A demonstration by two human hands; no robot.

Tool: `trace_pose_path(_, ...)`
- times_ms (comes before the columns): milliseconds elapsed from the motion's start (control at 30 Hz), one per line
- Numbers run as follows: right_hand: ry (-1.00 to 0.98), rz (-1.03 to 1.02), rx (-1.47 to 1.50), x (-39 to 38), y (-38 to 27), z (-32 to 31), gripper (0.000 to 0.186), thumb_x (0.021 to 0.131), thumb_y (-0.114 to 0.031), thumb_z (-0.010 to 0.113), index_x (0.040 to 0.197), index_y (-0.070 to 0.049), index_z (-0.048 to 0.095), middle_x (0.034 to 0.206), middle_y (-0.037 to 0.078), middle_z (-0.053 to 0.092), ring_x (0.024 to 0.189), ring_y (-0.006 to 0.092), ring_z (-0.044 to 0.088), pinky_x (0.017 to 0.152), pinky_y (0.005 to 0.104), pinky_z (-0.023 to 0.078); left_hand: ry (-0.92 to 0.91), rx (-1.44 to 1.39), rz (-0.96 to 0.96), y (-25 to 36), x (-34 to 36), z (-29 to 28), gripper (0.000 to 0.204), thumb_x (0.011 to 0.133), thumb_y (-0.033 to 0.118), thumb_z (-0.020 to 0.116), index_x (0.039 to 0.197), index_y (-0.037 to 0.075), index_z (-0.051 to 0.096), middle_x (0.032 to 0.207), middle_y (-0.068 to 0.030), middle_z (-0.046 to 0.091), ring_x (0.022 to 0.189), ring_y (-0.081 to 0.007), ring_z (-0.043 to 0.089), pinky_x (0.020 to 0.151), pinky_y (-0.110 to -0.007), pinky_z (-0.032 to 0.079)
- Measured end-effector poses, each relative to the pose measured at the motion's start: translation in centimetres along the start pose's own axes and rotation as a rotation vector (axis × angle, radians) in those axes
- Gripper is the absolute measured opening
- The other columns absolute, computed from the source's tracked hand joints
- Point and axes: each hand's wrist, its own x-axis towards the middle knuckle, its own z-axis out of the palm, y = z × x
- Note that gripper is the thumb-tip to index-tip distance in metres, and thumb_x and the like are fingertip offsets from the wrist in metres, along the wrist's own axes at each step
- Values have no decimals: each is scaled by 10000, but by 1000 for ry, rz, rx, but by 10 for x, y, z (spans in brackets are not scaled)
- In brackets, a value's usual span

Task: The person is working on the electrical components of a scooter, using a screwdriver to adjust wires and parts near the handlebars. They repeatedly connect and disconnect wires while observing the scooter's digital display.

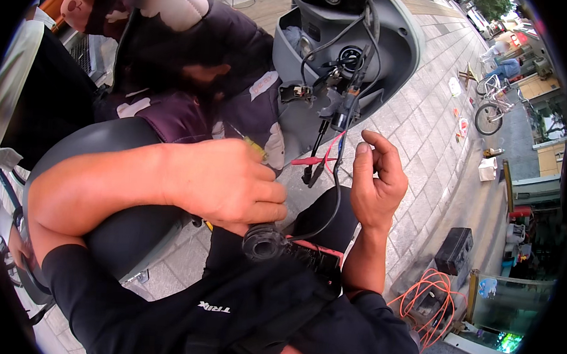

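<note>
My left hand (pixel 236 181) reaches across from the left, fingers curled in, above my lap. A slim tool with a translucent yellow handle (pixel 255 149), apparently a screwdriver, sticks out beside its index finger; the palm side is hidden. My right hand (pixel 381 178) is raised with bent fingers, its thumb apart, and nothing shows in it. Just left of it hang a black cable (pixel 338 173) and a red clip (pixel 309 160) on a thin pink wire. Ahead is the opened grey front shell (pixel 399 62) of a scooter, with wires and connectors (pixel 347 104) exposed. A black ring-shaped part (pixel 265 241) lies at my lap.
A dark quilted cover (pixel 194 53) drapes over the scooter, whose black seat (pixel 100 163) is at left. A red-edged black device (pixel 321 258) rests against me. An orange cord (pixel 427 297) and a black case (pixel 454 251) lie on the right; a bicycle (pixel 492 113) stands farther off.
</note>
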Motion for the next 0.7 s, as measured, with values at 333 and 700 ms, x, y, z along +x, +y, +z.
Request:
trace_pose_path(333,9,-64,210,-6,-5,-5,282,1058,-47,556,1300,61,651,716,-21,563,589,25,455,535,194,357,9,8,-24,-7,1,-3,640,678,387,761,1212,49,663,1118,-51,660,824,-211,655,665,-366,507)
trace_pose_path(700,-392,-508,88,29,-27,-35,215,893,61,617,1024,-2,775,664,30,583,561,141,506,535,296,394,-39,-30,-8,-14,0,-2,600,754,431,713,1209,42,668,1120,-68,660,820,-226,656,663,-377,509)
